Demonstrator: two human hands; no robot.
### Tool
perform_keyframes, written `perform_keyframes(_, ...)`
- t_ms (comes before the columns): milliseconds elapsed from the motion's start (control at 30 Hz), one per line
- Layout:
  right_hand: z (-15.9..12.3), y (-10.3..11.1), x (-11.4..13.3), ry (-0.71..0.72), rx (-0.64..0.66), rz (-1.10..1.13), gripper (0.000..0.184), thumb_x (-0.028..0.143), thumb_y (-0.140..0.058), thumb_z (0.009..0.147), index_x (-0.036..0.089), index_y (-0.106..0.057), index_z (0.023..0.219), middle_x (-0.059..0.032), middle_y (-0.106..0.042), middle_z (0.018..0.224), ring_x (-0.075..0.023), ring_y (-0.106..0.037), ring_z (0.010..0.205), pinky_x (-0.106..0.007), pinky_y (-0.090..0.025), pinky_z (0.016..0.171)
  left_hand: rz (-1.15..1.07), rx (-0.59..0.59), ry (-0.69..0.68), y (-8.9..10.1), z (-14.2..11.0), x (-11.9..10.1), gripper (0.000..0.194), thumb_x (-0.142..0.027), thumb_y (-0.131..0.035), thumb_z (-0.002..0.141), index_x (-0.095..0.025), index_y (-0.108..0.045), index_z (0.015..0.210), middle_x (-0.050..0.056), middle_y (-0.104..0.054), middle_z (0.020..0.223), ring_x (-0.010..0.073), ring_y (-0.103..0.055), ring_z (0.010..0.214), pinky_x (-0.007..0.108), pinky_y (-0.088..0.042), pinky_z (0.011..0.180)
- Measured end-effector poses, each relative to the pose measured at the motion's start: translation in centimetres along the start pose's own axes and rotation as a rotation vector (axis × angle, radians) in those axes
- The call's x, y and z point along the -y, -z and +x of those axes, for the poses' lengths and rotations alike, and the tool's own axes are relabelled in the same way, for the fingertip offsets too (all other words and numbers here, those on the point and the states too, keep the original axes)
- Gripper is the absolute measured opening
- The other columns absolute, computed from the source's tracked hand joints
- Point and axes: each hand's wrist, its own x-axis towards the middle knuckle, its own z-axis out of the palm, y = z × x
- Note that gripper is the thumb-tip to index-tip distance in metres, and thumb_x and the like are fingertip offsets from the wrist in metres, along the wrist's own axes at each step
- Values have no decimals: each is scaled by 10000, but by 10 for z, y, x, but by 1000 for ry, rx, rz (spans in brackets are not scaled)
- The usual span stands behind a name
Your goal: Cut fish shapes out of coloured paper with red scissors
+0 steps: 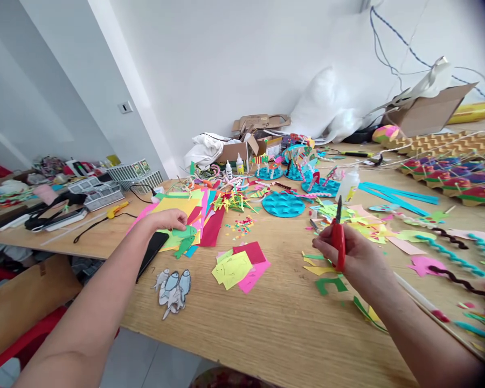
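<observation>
My left hand (170,219) reaches over the stacked coloured paper, its fingers closed at the edge of a green paper fish (185,233). A second green fish (184,247) lies just below that one. In my right hand (353,249) is a pair of red-handled scissors (338,240), its dark blades pointing up. Between the hands lie yellow paper pieces (232,268) with drawn fish outlines, on top of pink and red pieces. Cut-out grey-blue fish (173,288) are heaped near the table's front edge. Green paper offcuts (331,285) lie below my right hand.
A black phone-like slab (153,253) lies under my left forearm. Blue round bases (283,205), glue bottles (350,184) and paper scraps fill the back. Fuzzy wavy stems (448,254) lie at right, before painted egg trays (448,178). A red chair (24,342) stands at left.
</observation>
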Motion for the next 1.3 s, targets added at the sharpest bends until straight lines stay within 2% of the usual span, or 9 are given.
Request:
perform_keyframes(167, -1, 0, 3, 15, 13, -86, 282, 413, -737, 579, 220, -561, 686, -11, -615, 630, -180, -558, 549, -283, -431, 470, 107, -1, 59, -19, 2, 14, 128, -225, -579, 543, -180, -549, 659, -25, -510, 607, 139, -470, 592, 223, -329, 517)
perform_keyframes(300, 0, 1, -3, 55, 35, -164, 258, 403, -712, 626, 217, -557, 716, -8, -614, 638, -176, -553, 541, -282, -420, 467, 215, -104, 61, -17, -1, 5, 156, -208, -586, 573, -184, -563, 725, 2, -569, 705, 163, -497, 683, 231, -325, 561)
perform_keyframes(400, 0, 0, -7, 82, 41, -214, 229, 390, -679, 660, 212, -551, 725, -4, -611, 637, -174, -556, 548, -288, -433, 492, 263, -154, -13, -15, -8, -23, 158, -235, -531, 664, -176, -567, 806, 42, -597, 802, 186, -513, 754, 245, -323, 584)
perform_keyframes(467, 0, 0, -9, 97, 46, -250, 213, 384, -659, 675, 211, -543, 717, 2, -599, 627, -173, -553, 549, -293, -438, 509, 269, -123, -118, -22, -13, -50, 170, -255, -503, 706, -186, -570, 847, 40, -608, 850, 179, -528, 771, 241, -331, 590)
perform_keyframes(600, 0, 0, -10, 92, 48, -288, 187, 362, -638, 685, 211, -533, 718, 1, -598, 631, -179, -562, 562, -299, -439, 528, 281, 53, -336, -53, -18, -100, 191, -281, -553, 694, -220, -588, 872, 2, -625, 829, 155, -555, 739, 226, -340, 568)
perform_keyframes(700, -1, 0, -11, 89, 53, -302, 198, 372, -641, 689, 214, -526, 720, 2, -598, 629, -183, -567, 560, -295, -436, 522, 325, 103, -407, -74, -16, -117, 283, -287, -590, 672, -223, -585, 949, 33, -630, 929, 197, -564, 846, 246, -355, 596)
perform_keyframes(900, -4, -1, -10, 146, 89, -430, 196, 385, -609, 734, 217, -512, 707, 13, -562, 595, -164, -526, 520, -272, -411, 487, 388, 71, -370, -90, -8, -116, 424, -314, -621, 655, -195, -537, 1053, 100, -611, 1009, 270, -560, 921, 303, -398, 637)
perform_keyframes(1067, -5, -2, -11, 152, 87, -503, 179, 367, -586, 751, 215, -504, 703, 30, -511, 547, -149, -470, 487, -255, -377, 457, 385, 78, -376, -91, -5, -114, 376, -351, -636, 650, -201, -543, 981, 73, -616, 975, 246, -568, 896, 289, -398, 640)
perform_keyframes(1300, -4, -3, -13, 143, 107, -482, 173, 355, -572, 767, 215, -490, 708, 18, -535, 594, -156, -484, 517, -264, -384, 484, 350, 73, -385, -91, -6, -112, 428, -324, -625, 654, -208, -508, 1049, 61, -607, 995, 234, -563, 890, 276, -382, 613)
